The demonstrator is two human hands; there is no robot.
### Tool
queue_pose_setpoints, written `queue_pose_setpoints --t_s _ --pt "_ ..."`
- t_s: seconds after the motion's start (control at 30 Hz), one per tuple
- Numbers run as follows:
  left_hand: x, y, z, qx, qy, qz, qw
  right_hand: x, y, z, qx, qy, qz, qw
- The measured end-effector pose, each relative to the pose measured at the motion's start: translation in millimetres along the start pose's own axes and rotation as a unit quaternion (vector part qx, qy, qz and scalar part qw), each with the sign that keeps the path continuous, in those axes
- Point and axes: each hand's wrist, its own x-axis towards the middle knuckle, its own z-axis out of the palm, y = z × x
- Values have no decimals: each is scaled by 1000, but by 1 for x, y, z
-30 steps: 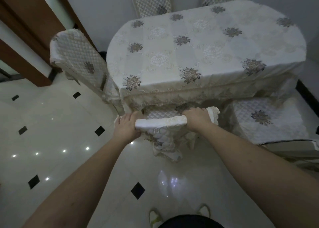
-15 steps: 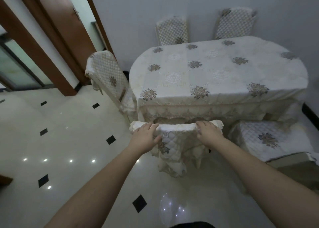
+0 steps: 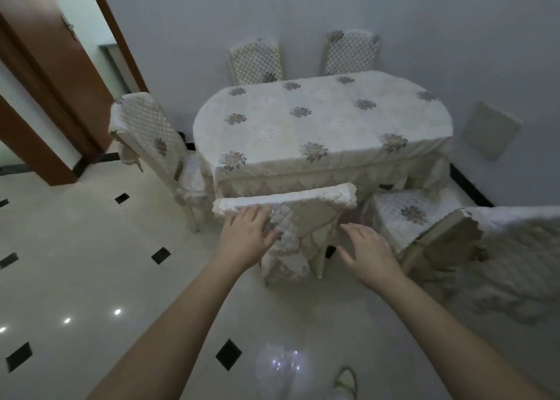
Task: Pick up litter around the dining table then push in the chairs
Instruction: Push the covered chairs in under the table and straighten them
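**Chair tucked against the dining table, one hand on its back**

Standing close against the near edge of the dining table [image 3: 321, 127], the nearest chair [image 3: 291, 218] has its seat hidden under the hanging cloth, and only its covered backrest and rear legs show. The left hand [image 3: 247, 237] lies flat on the left end of the backrest's top edge, fingers straight and slightly spread over the quilted cover, thumb out to the side. The right hand [image 3: 368, 249] hovers just off the chair's right side, touching nothing, palm down with its fingers relaxed and fanned apart.

To the right, a second chair [image 3: 424, 218] stands pulled out from the table, its padded seat fully in view and its backrest close to the camera at the right edge. A third chair [image 3: 157, 145] stands at the table's left end, angled, its seat only partly under the cloth. Two more chairs [image 3: 257, 62] sit against the far side of the table by the wall.

A cream tablecloth with flower motifs covers the whole tabletop and hangs down on all sides. The floor [image 3: 91, 263] is pale glossy tile with small black diamonds, reflecting ceiling lights. A brown wooden door [image 3: 51, 75] stands open at the upper left, and a slipper tip [image 3: 345, 383] shows at the bottom edge.
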Motion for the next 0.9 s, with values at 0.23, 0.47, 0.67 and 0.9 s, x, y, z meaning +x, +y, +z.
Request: queue_pose_setpoints --t_s 0.23,0.47,0.67,0.9 --pt "-26 85 8 -31 -18 94 995 -74 55 -27 -18 35 85 996" --pt "-19 170 1 -29 -5 166 986 -113 120 -65 -4 90 150 985" --pt "2 290 5 -29 11 223 974 -163 203 -85 32 117 192 974" --pt "20 438 26 -40 9 272 961 -231 326 -119 -14 124 244 962"
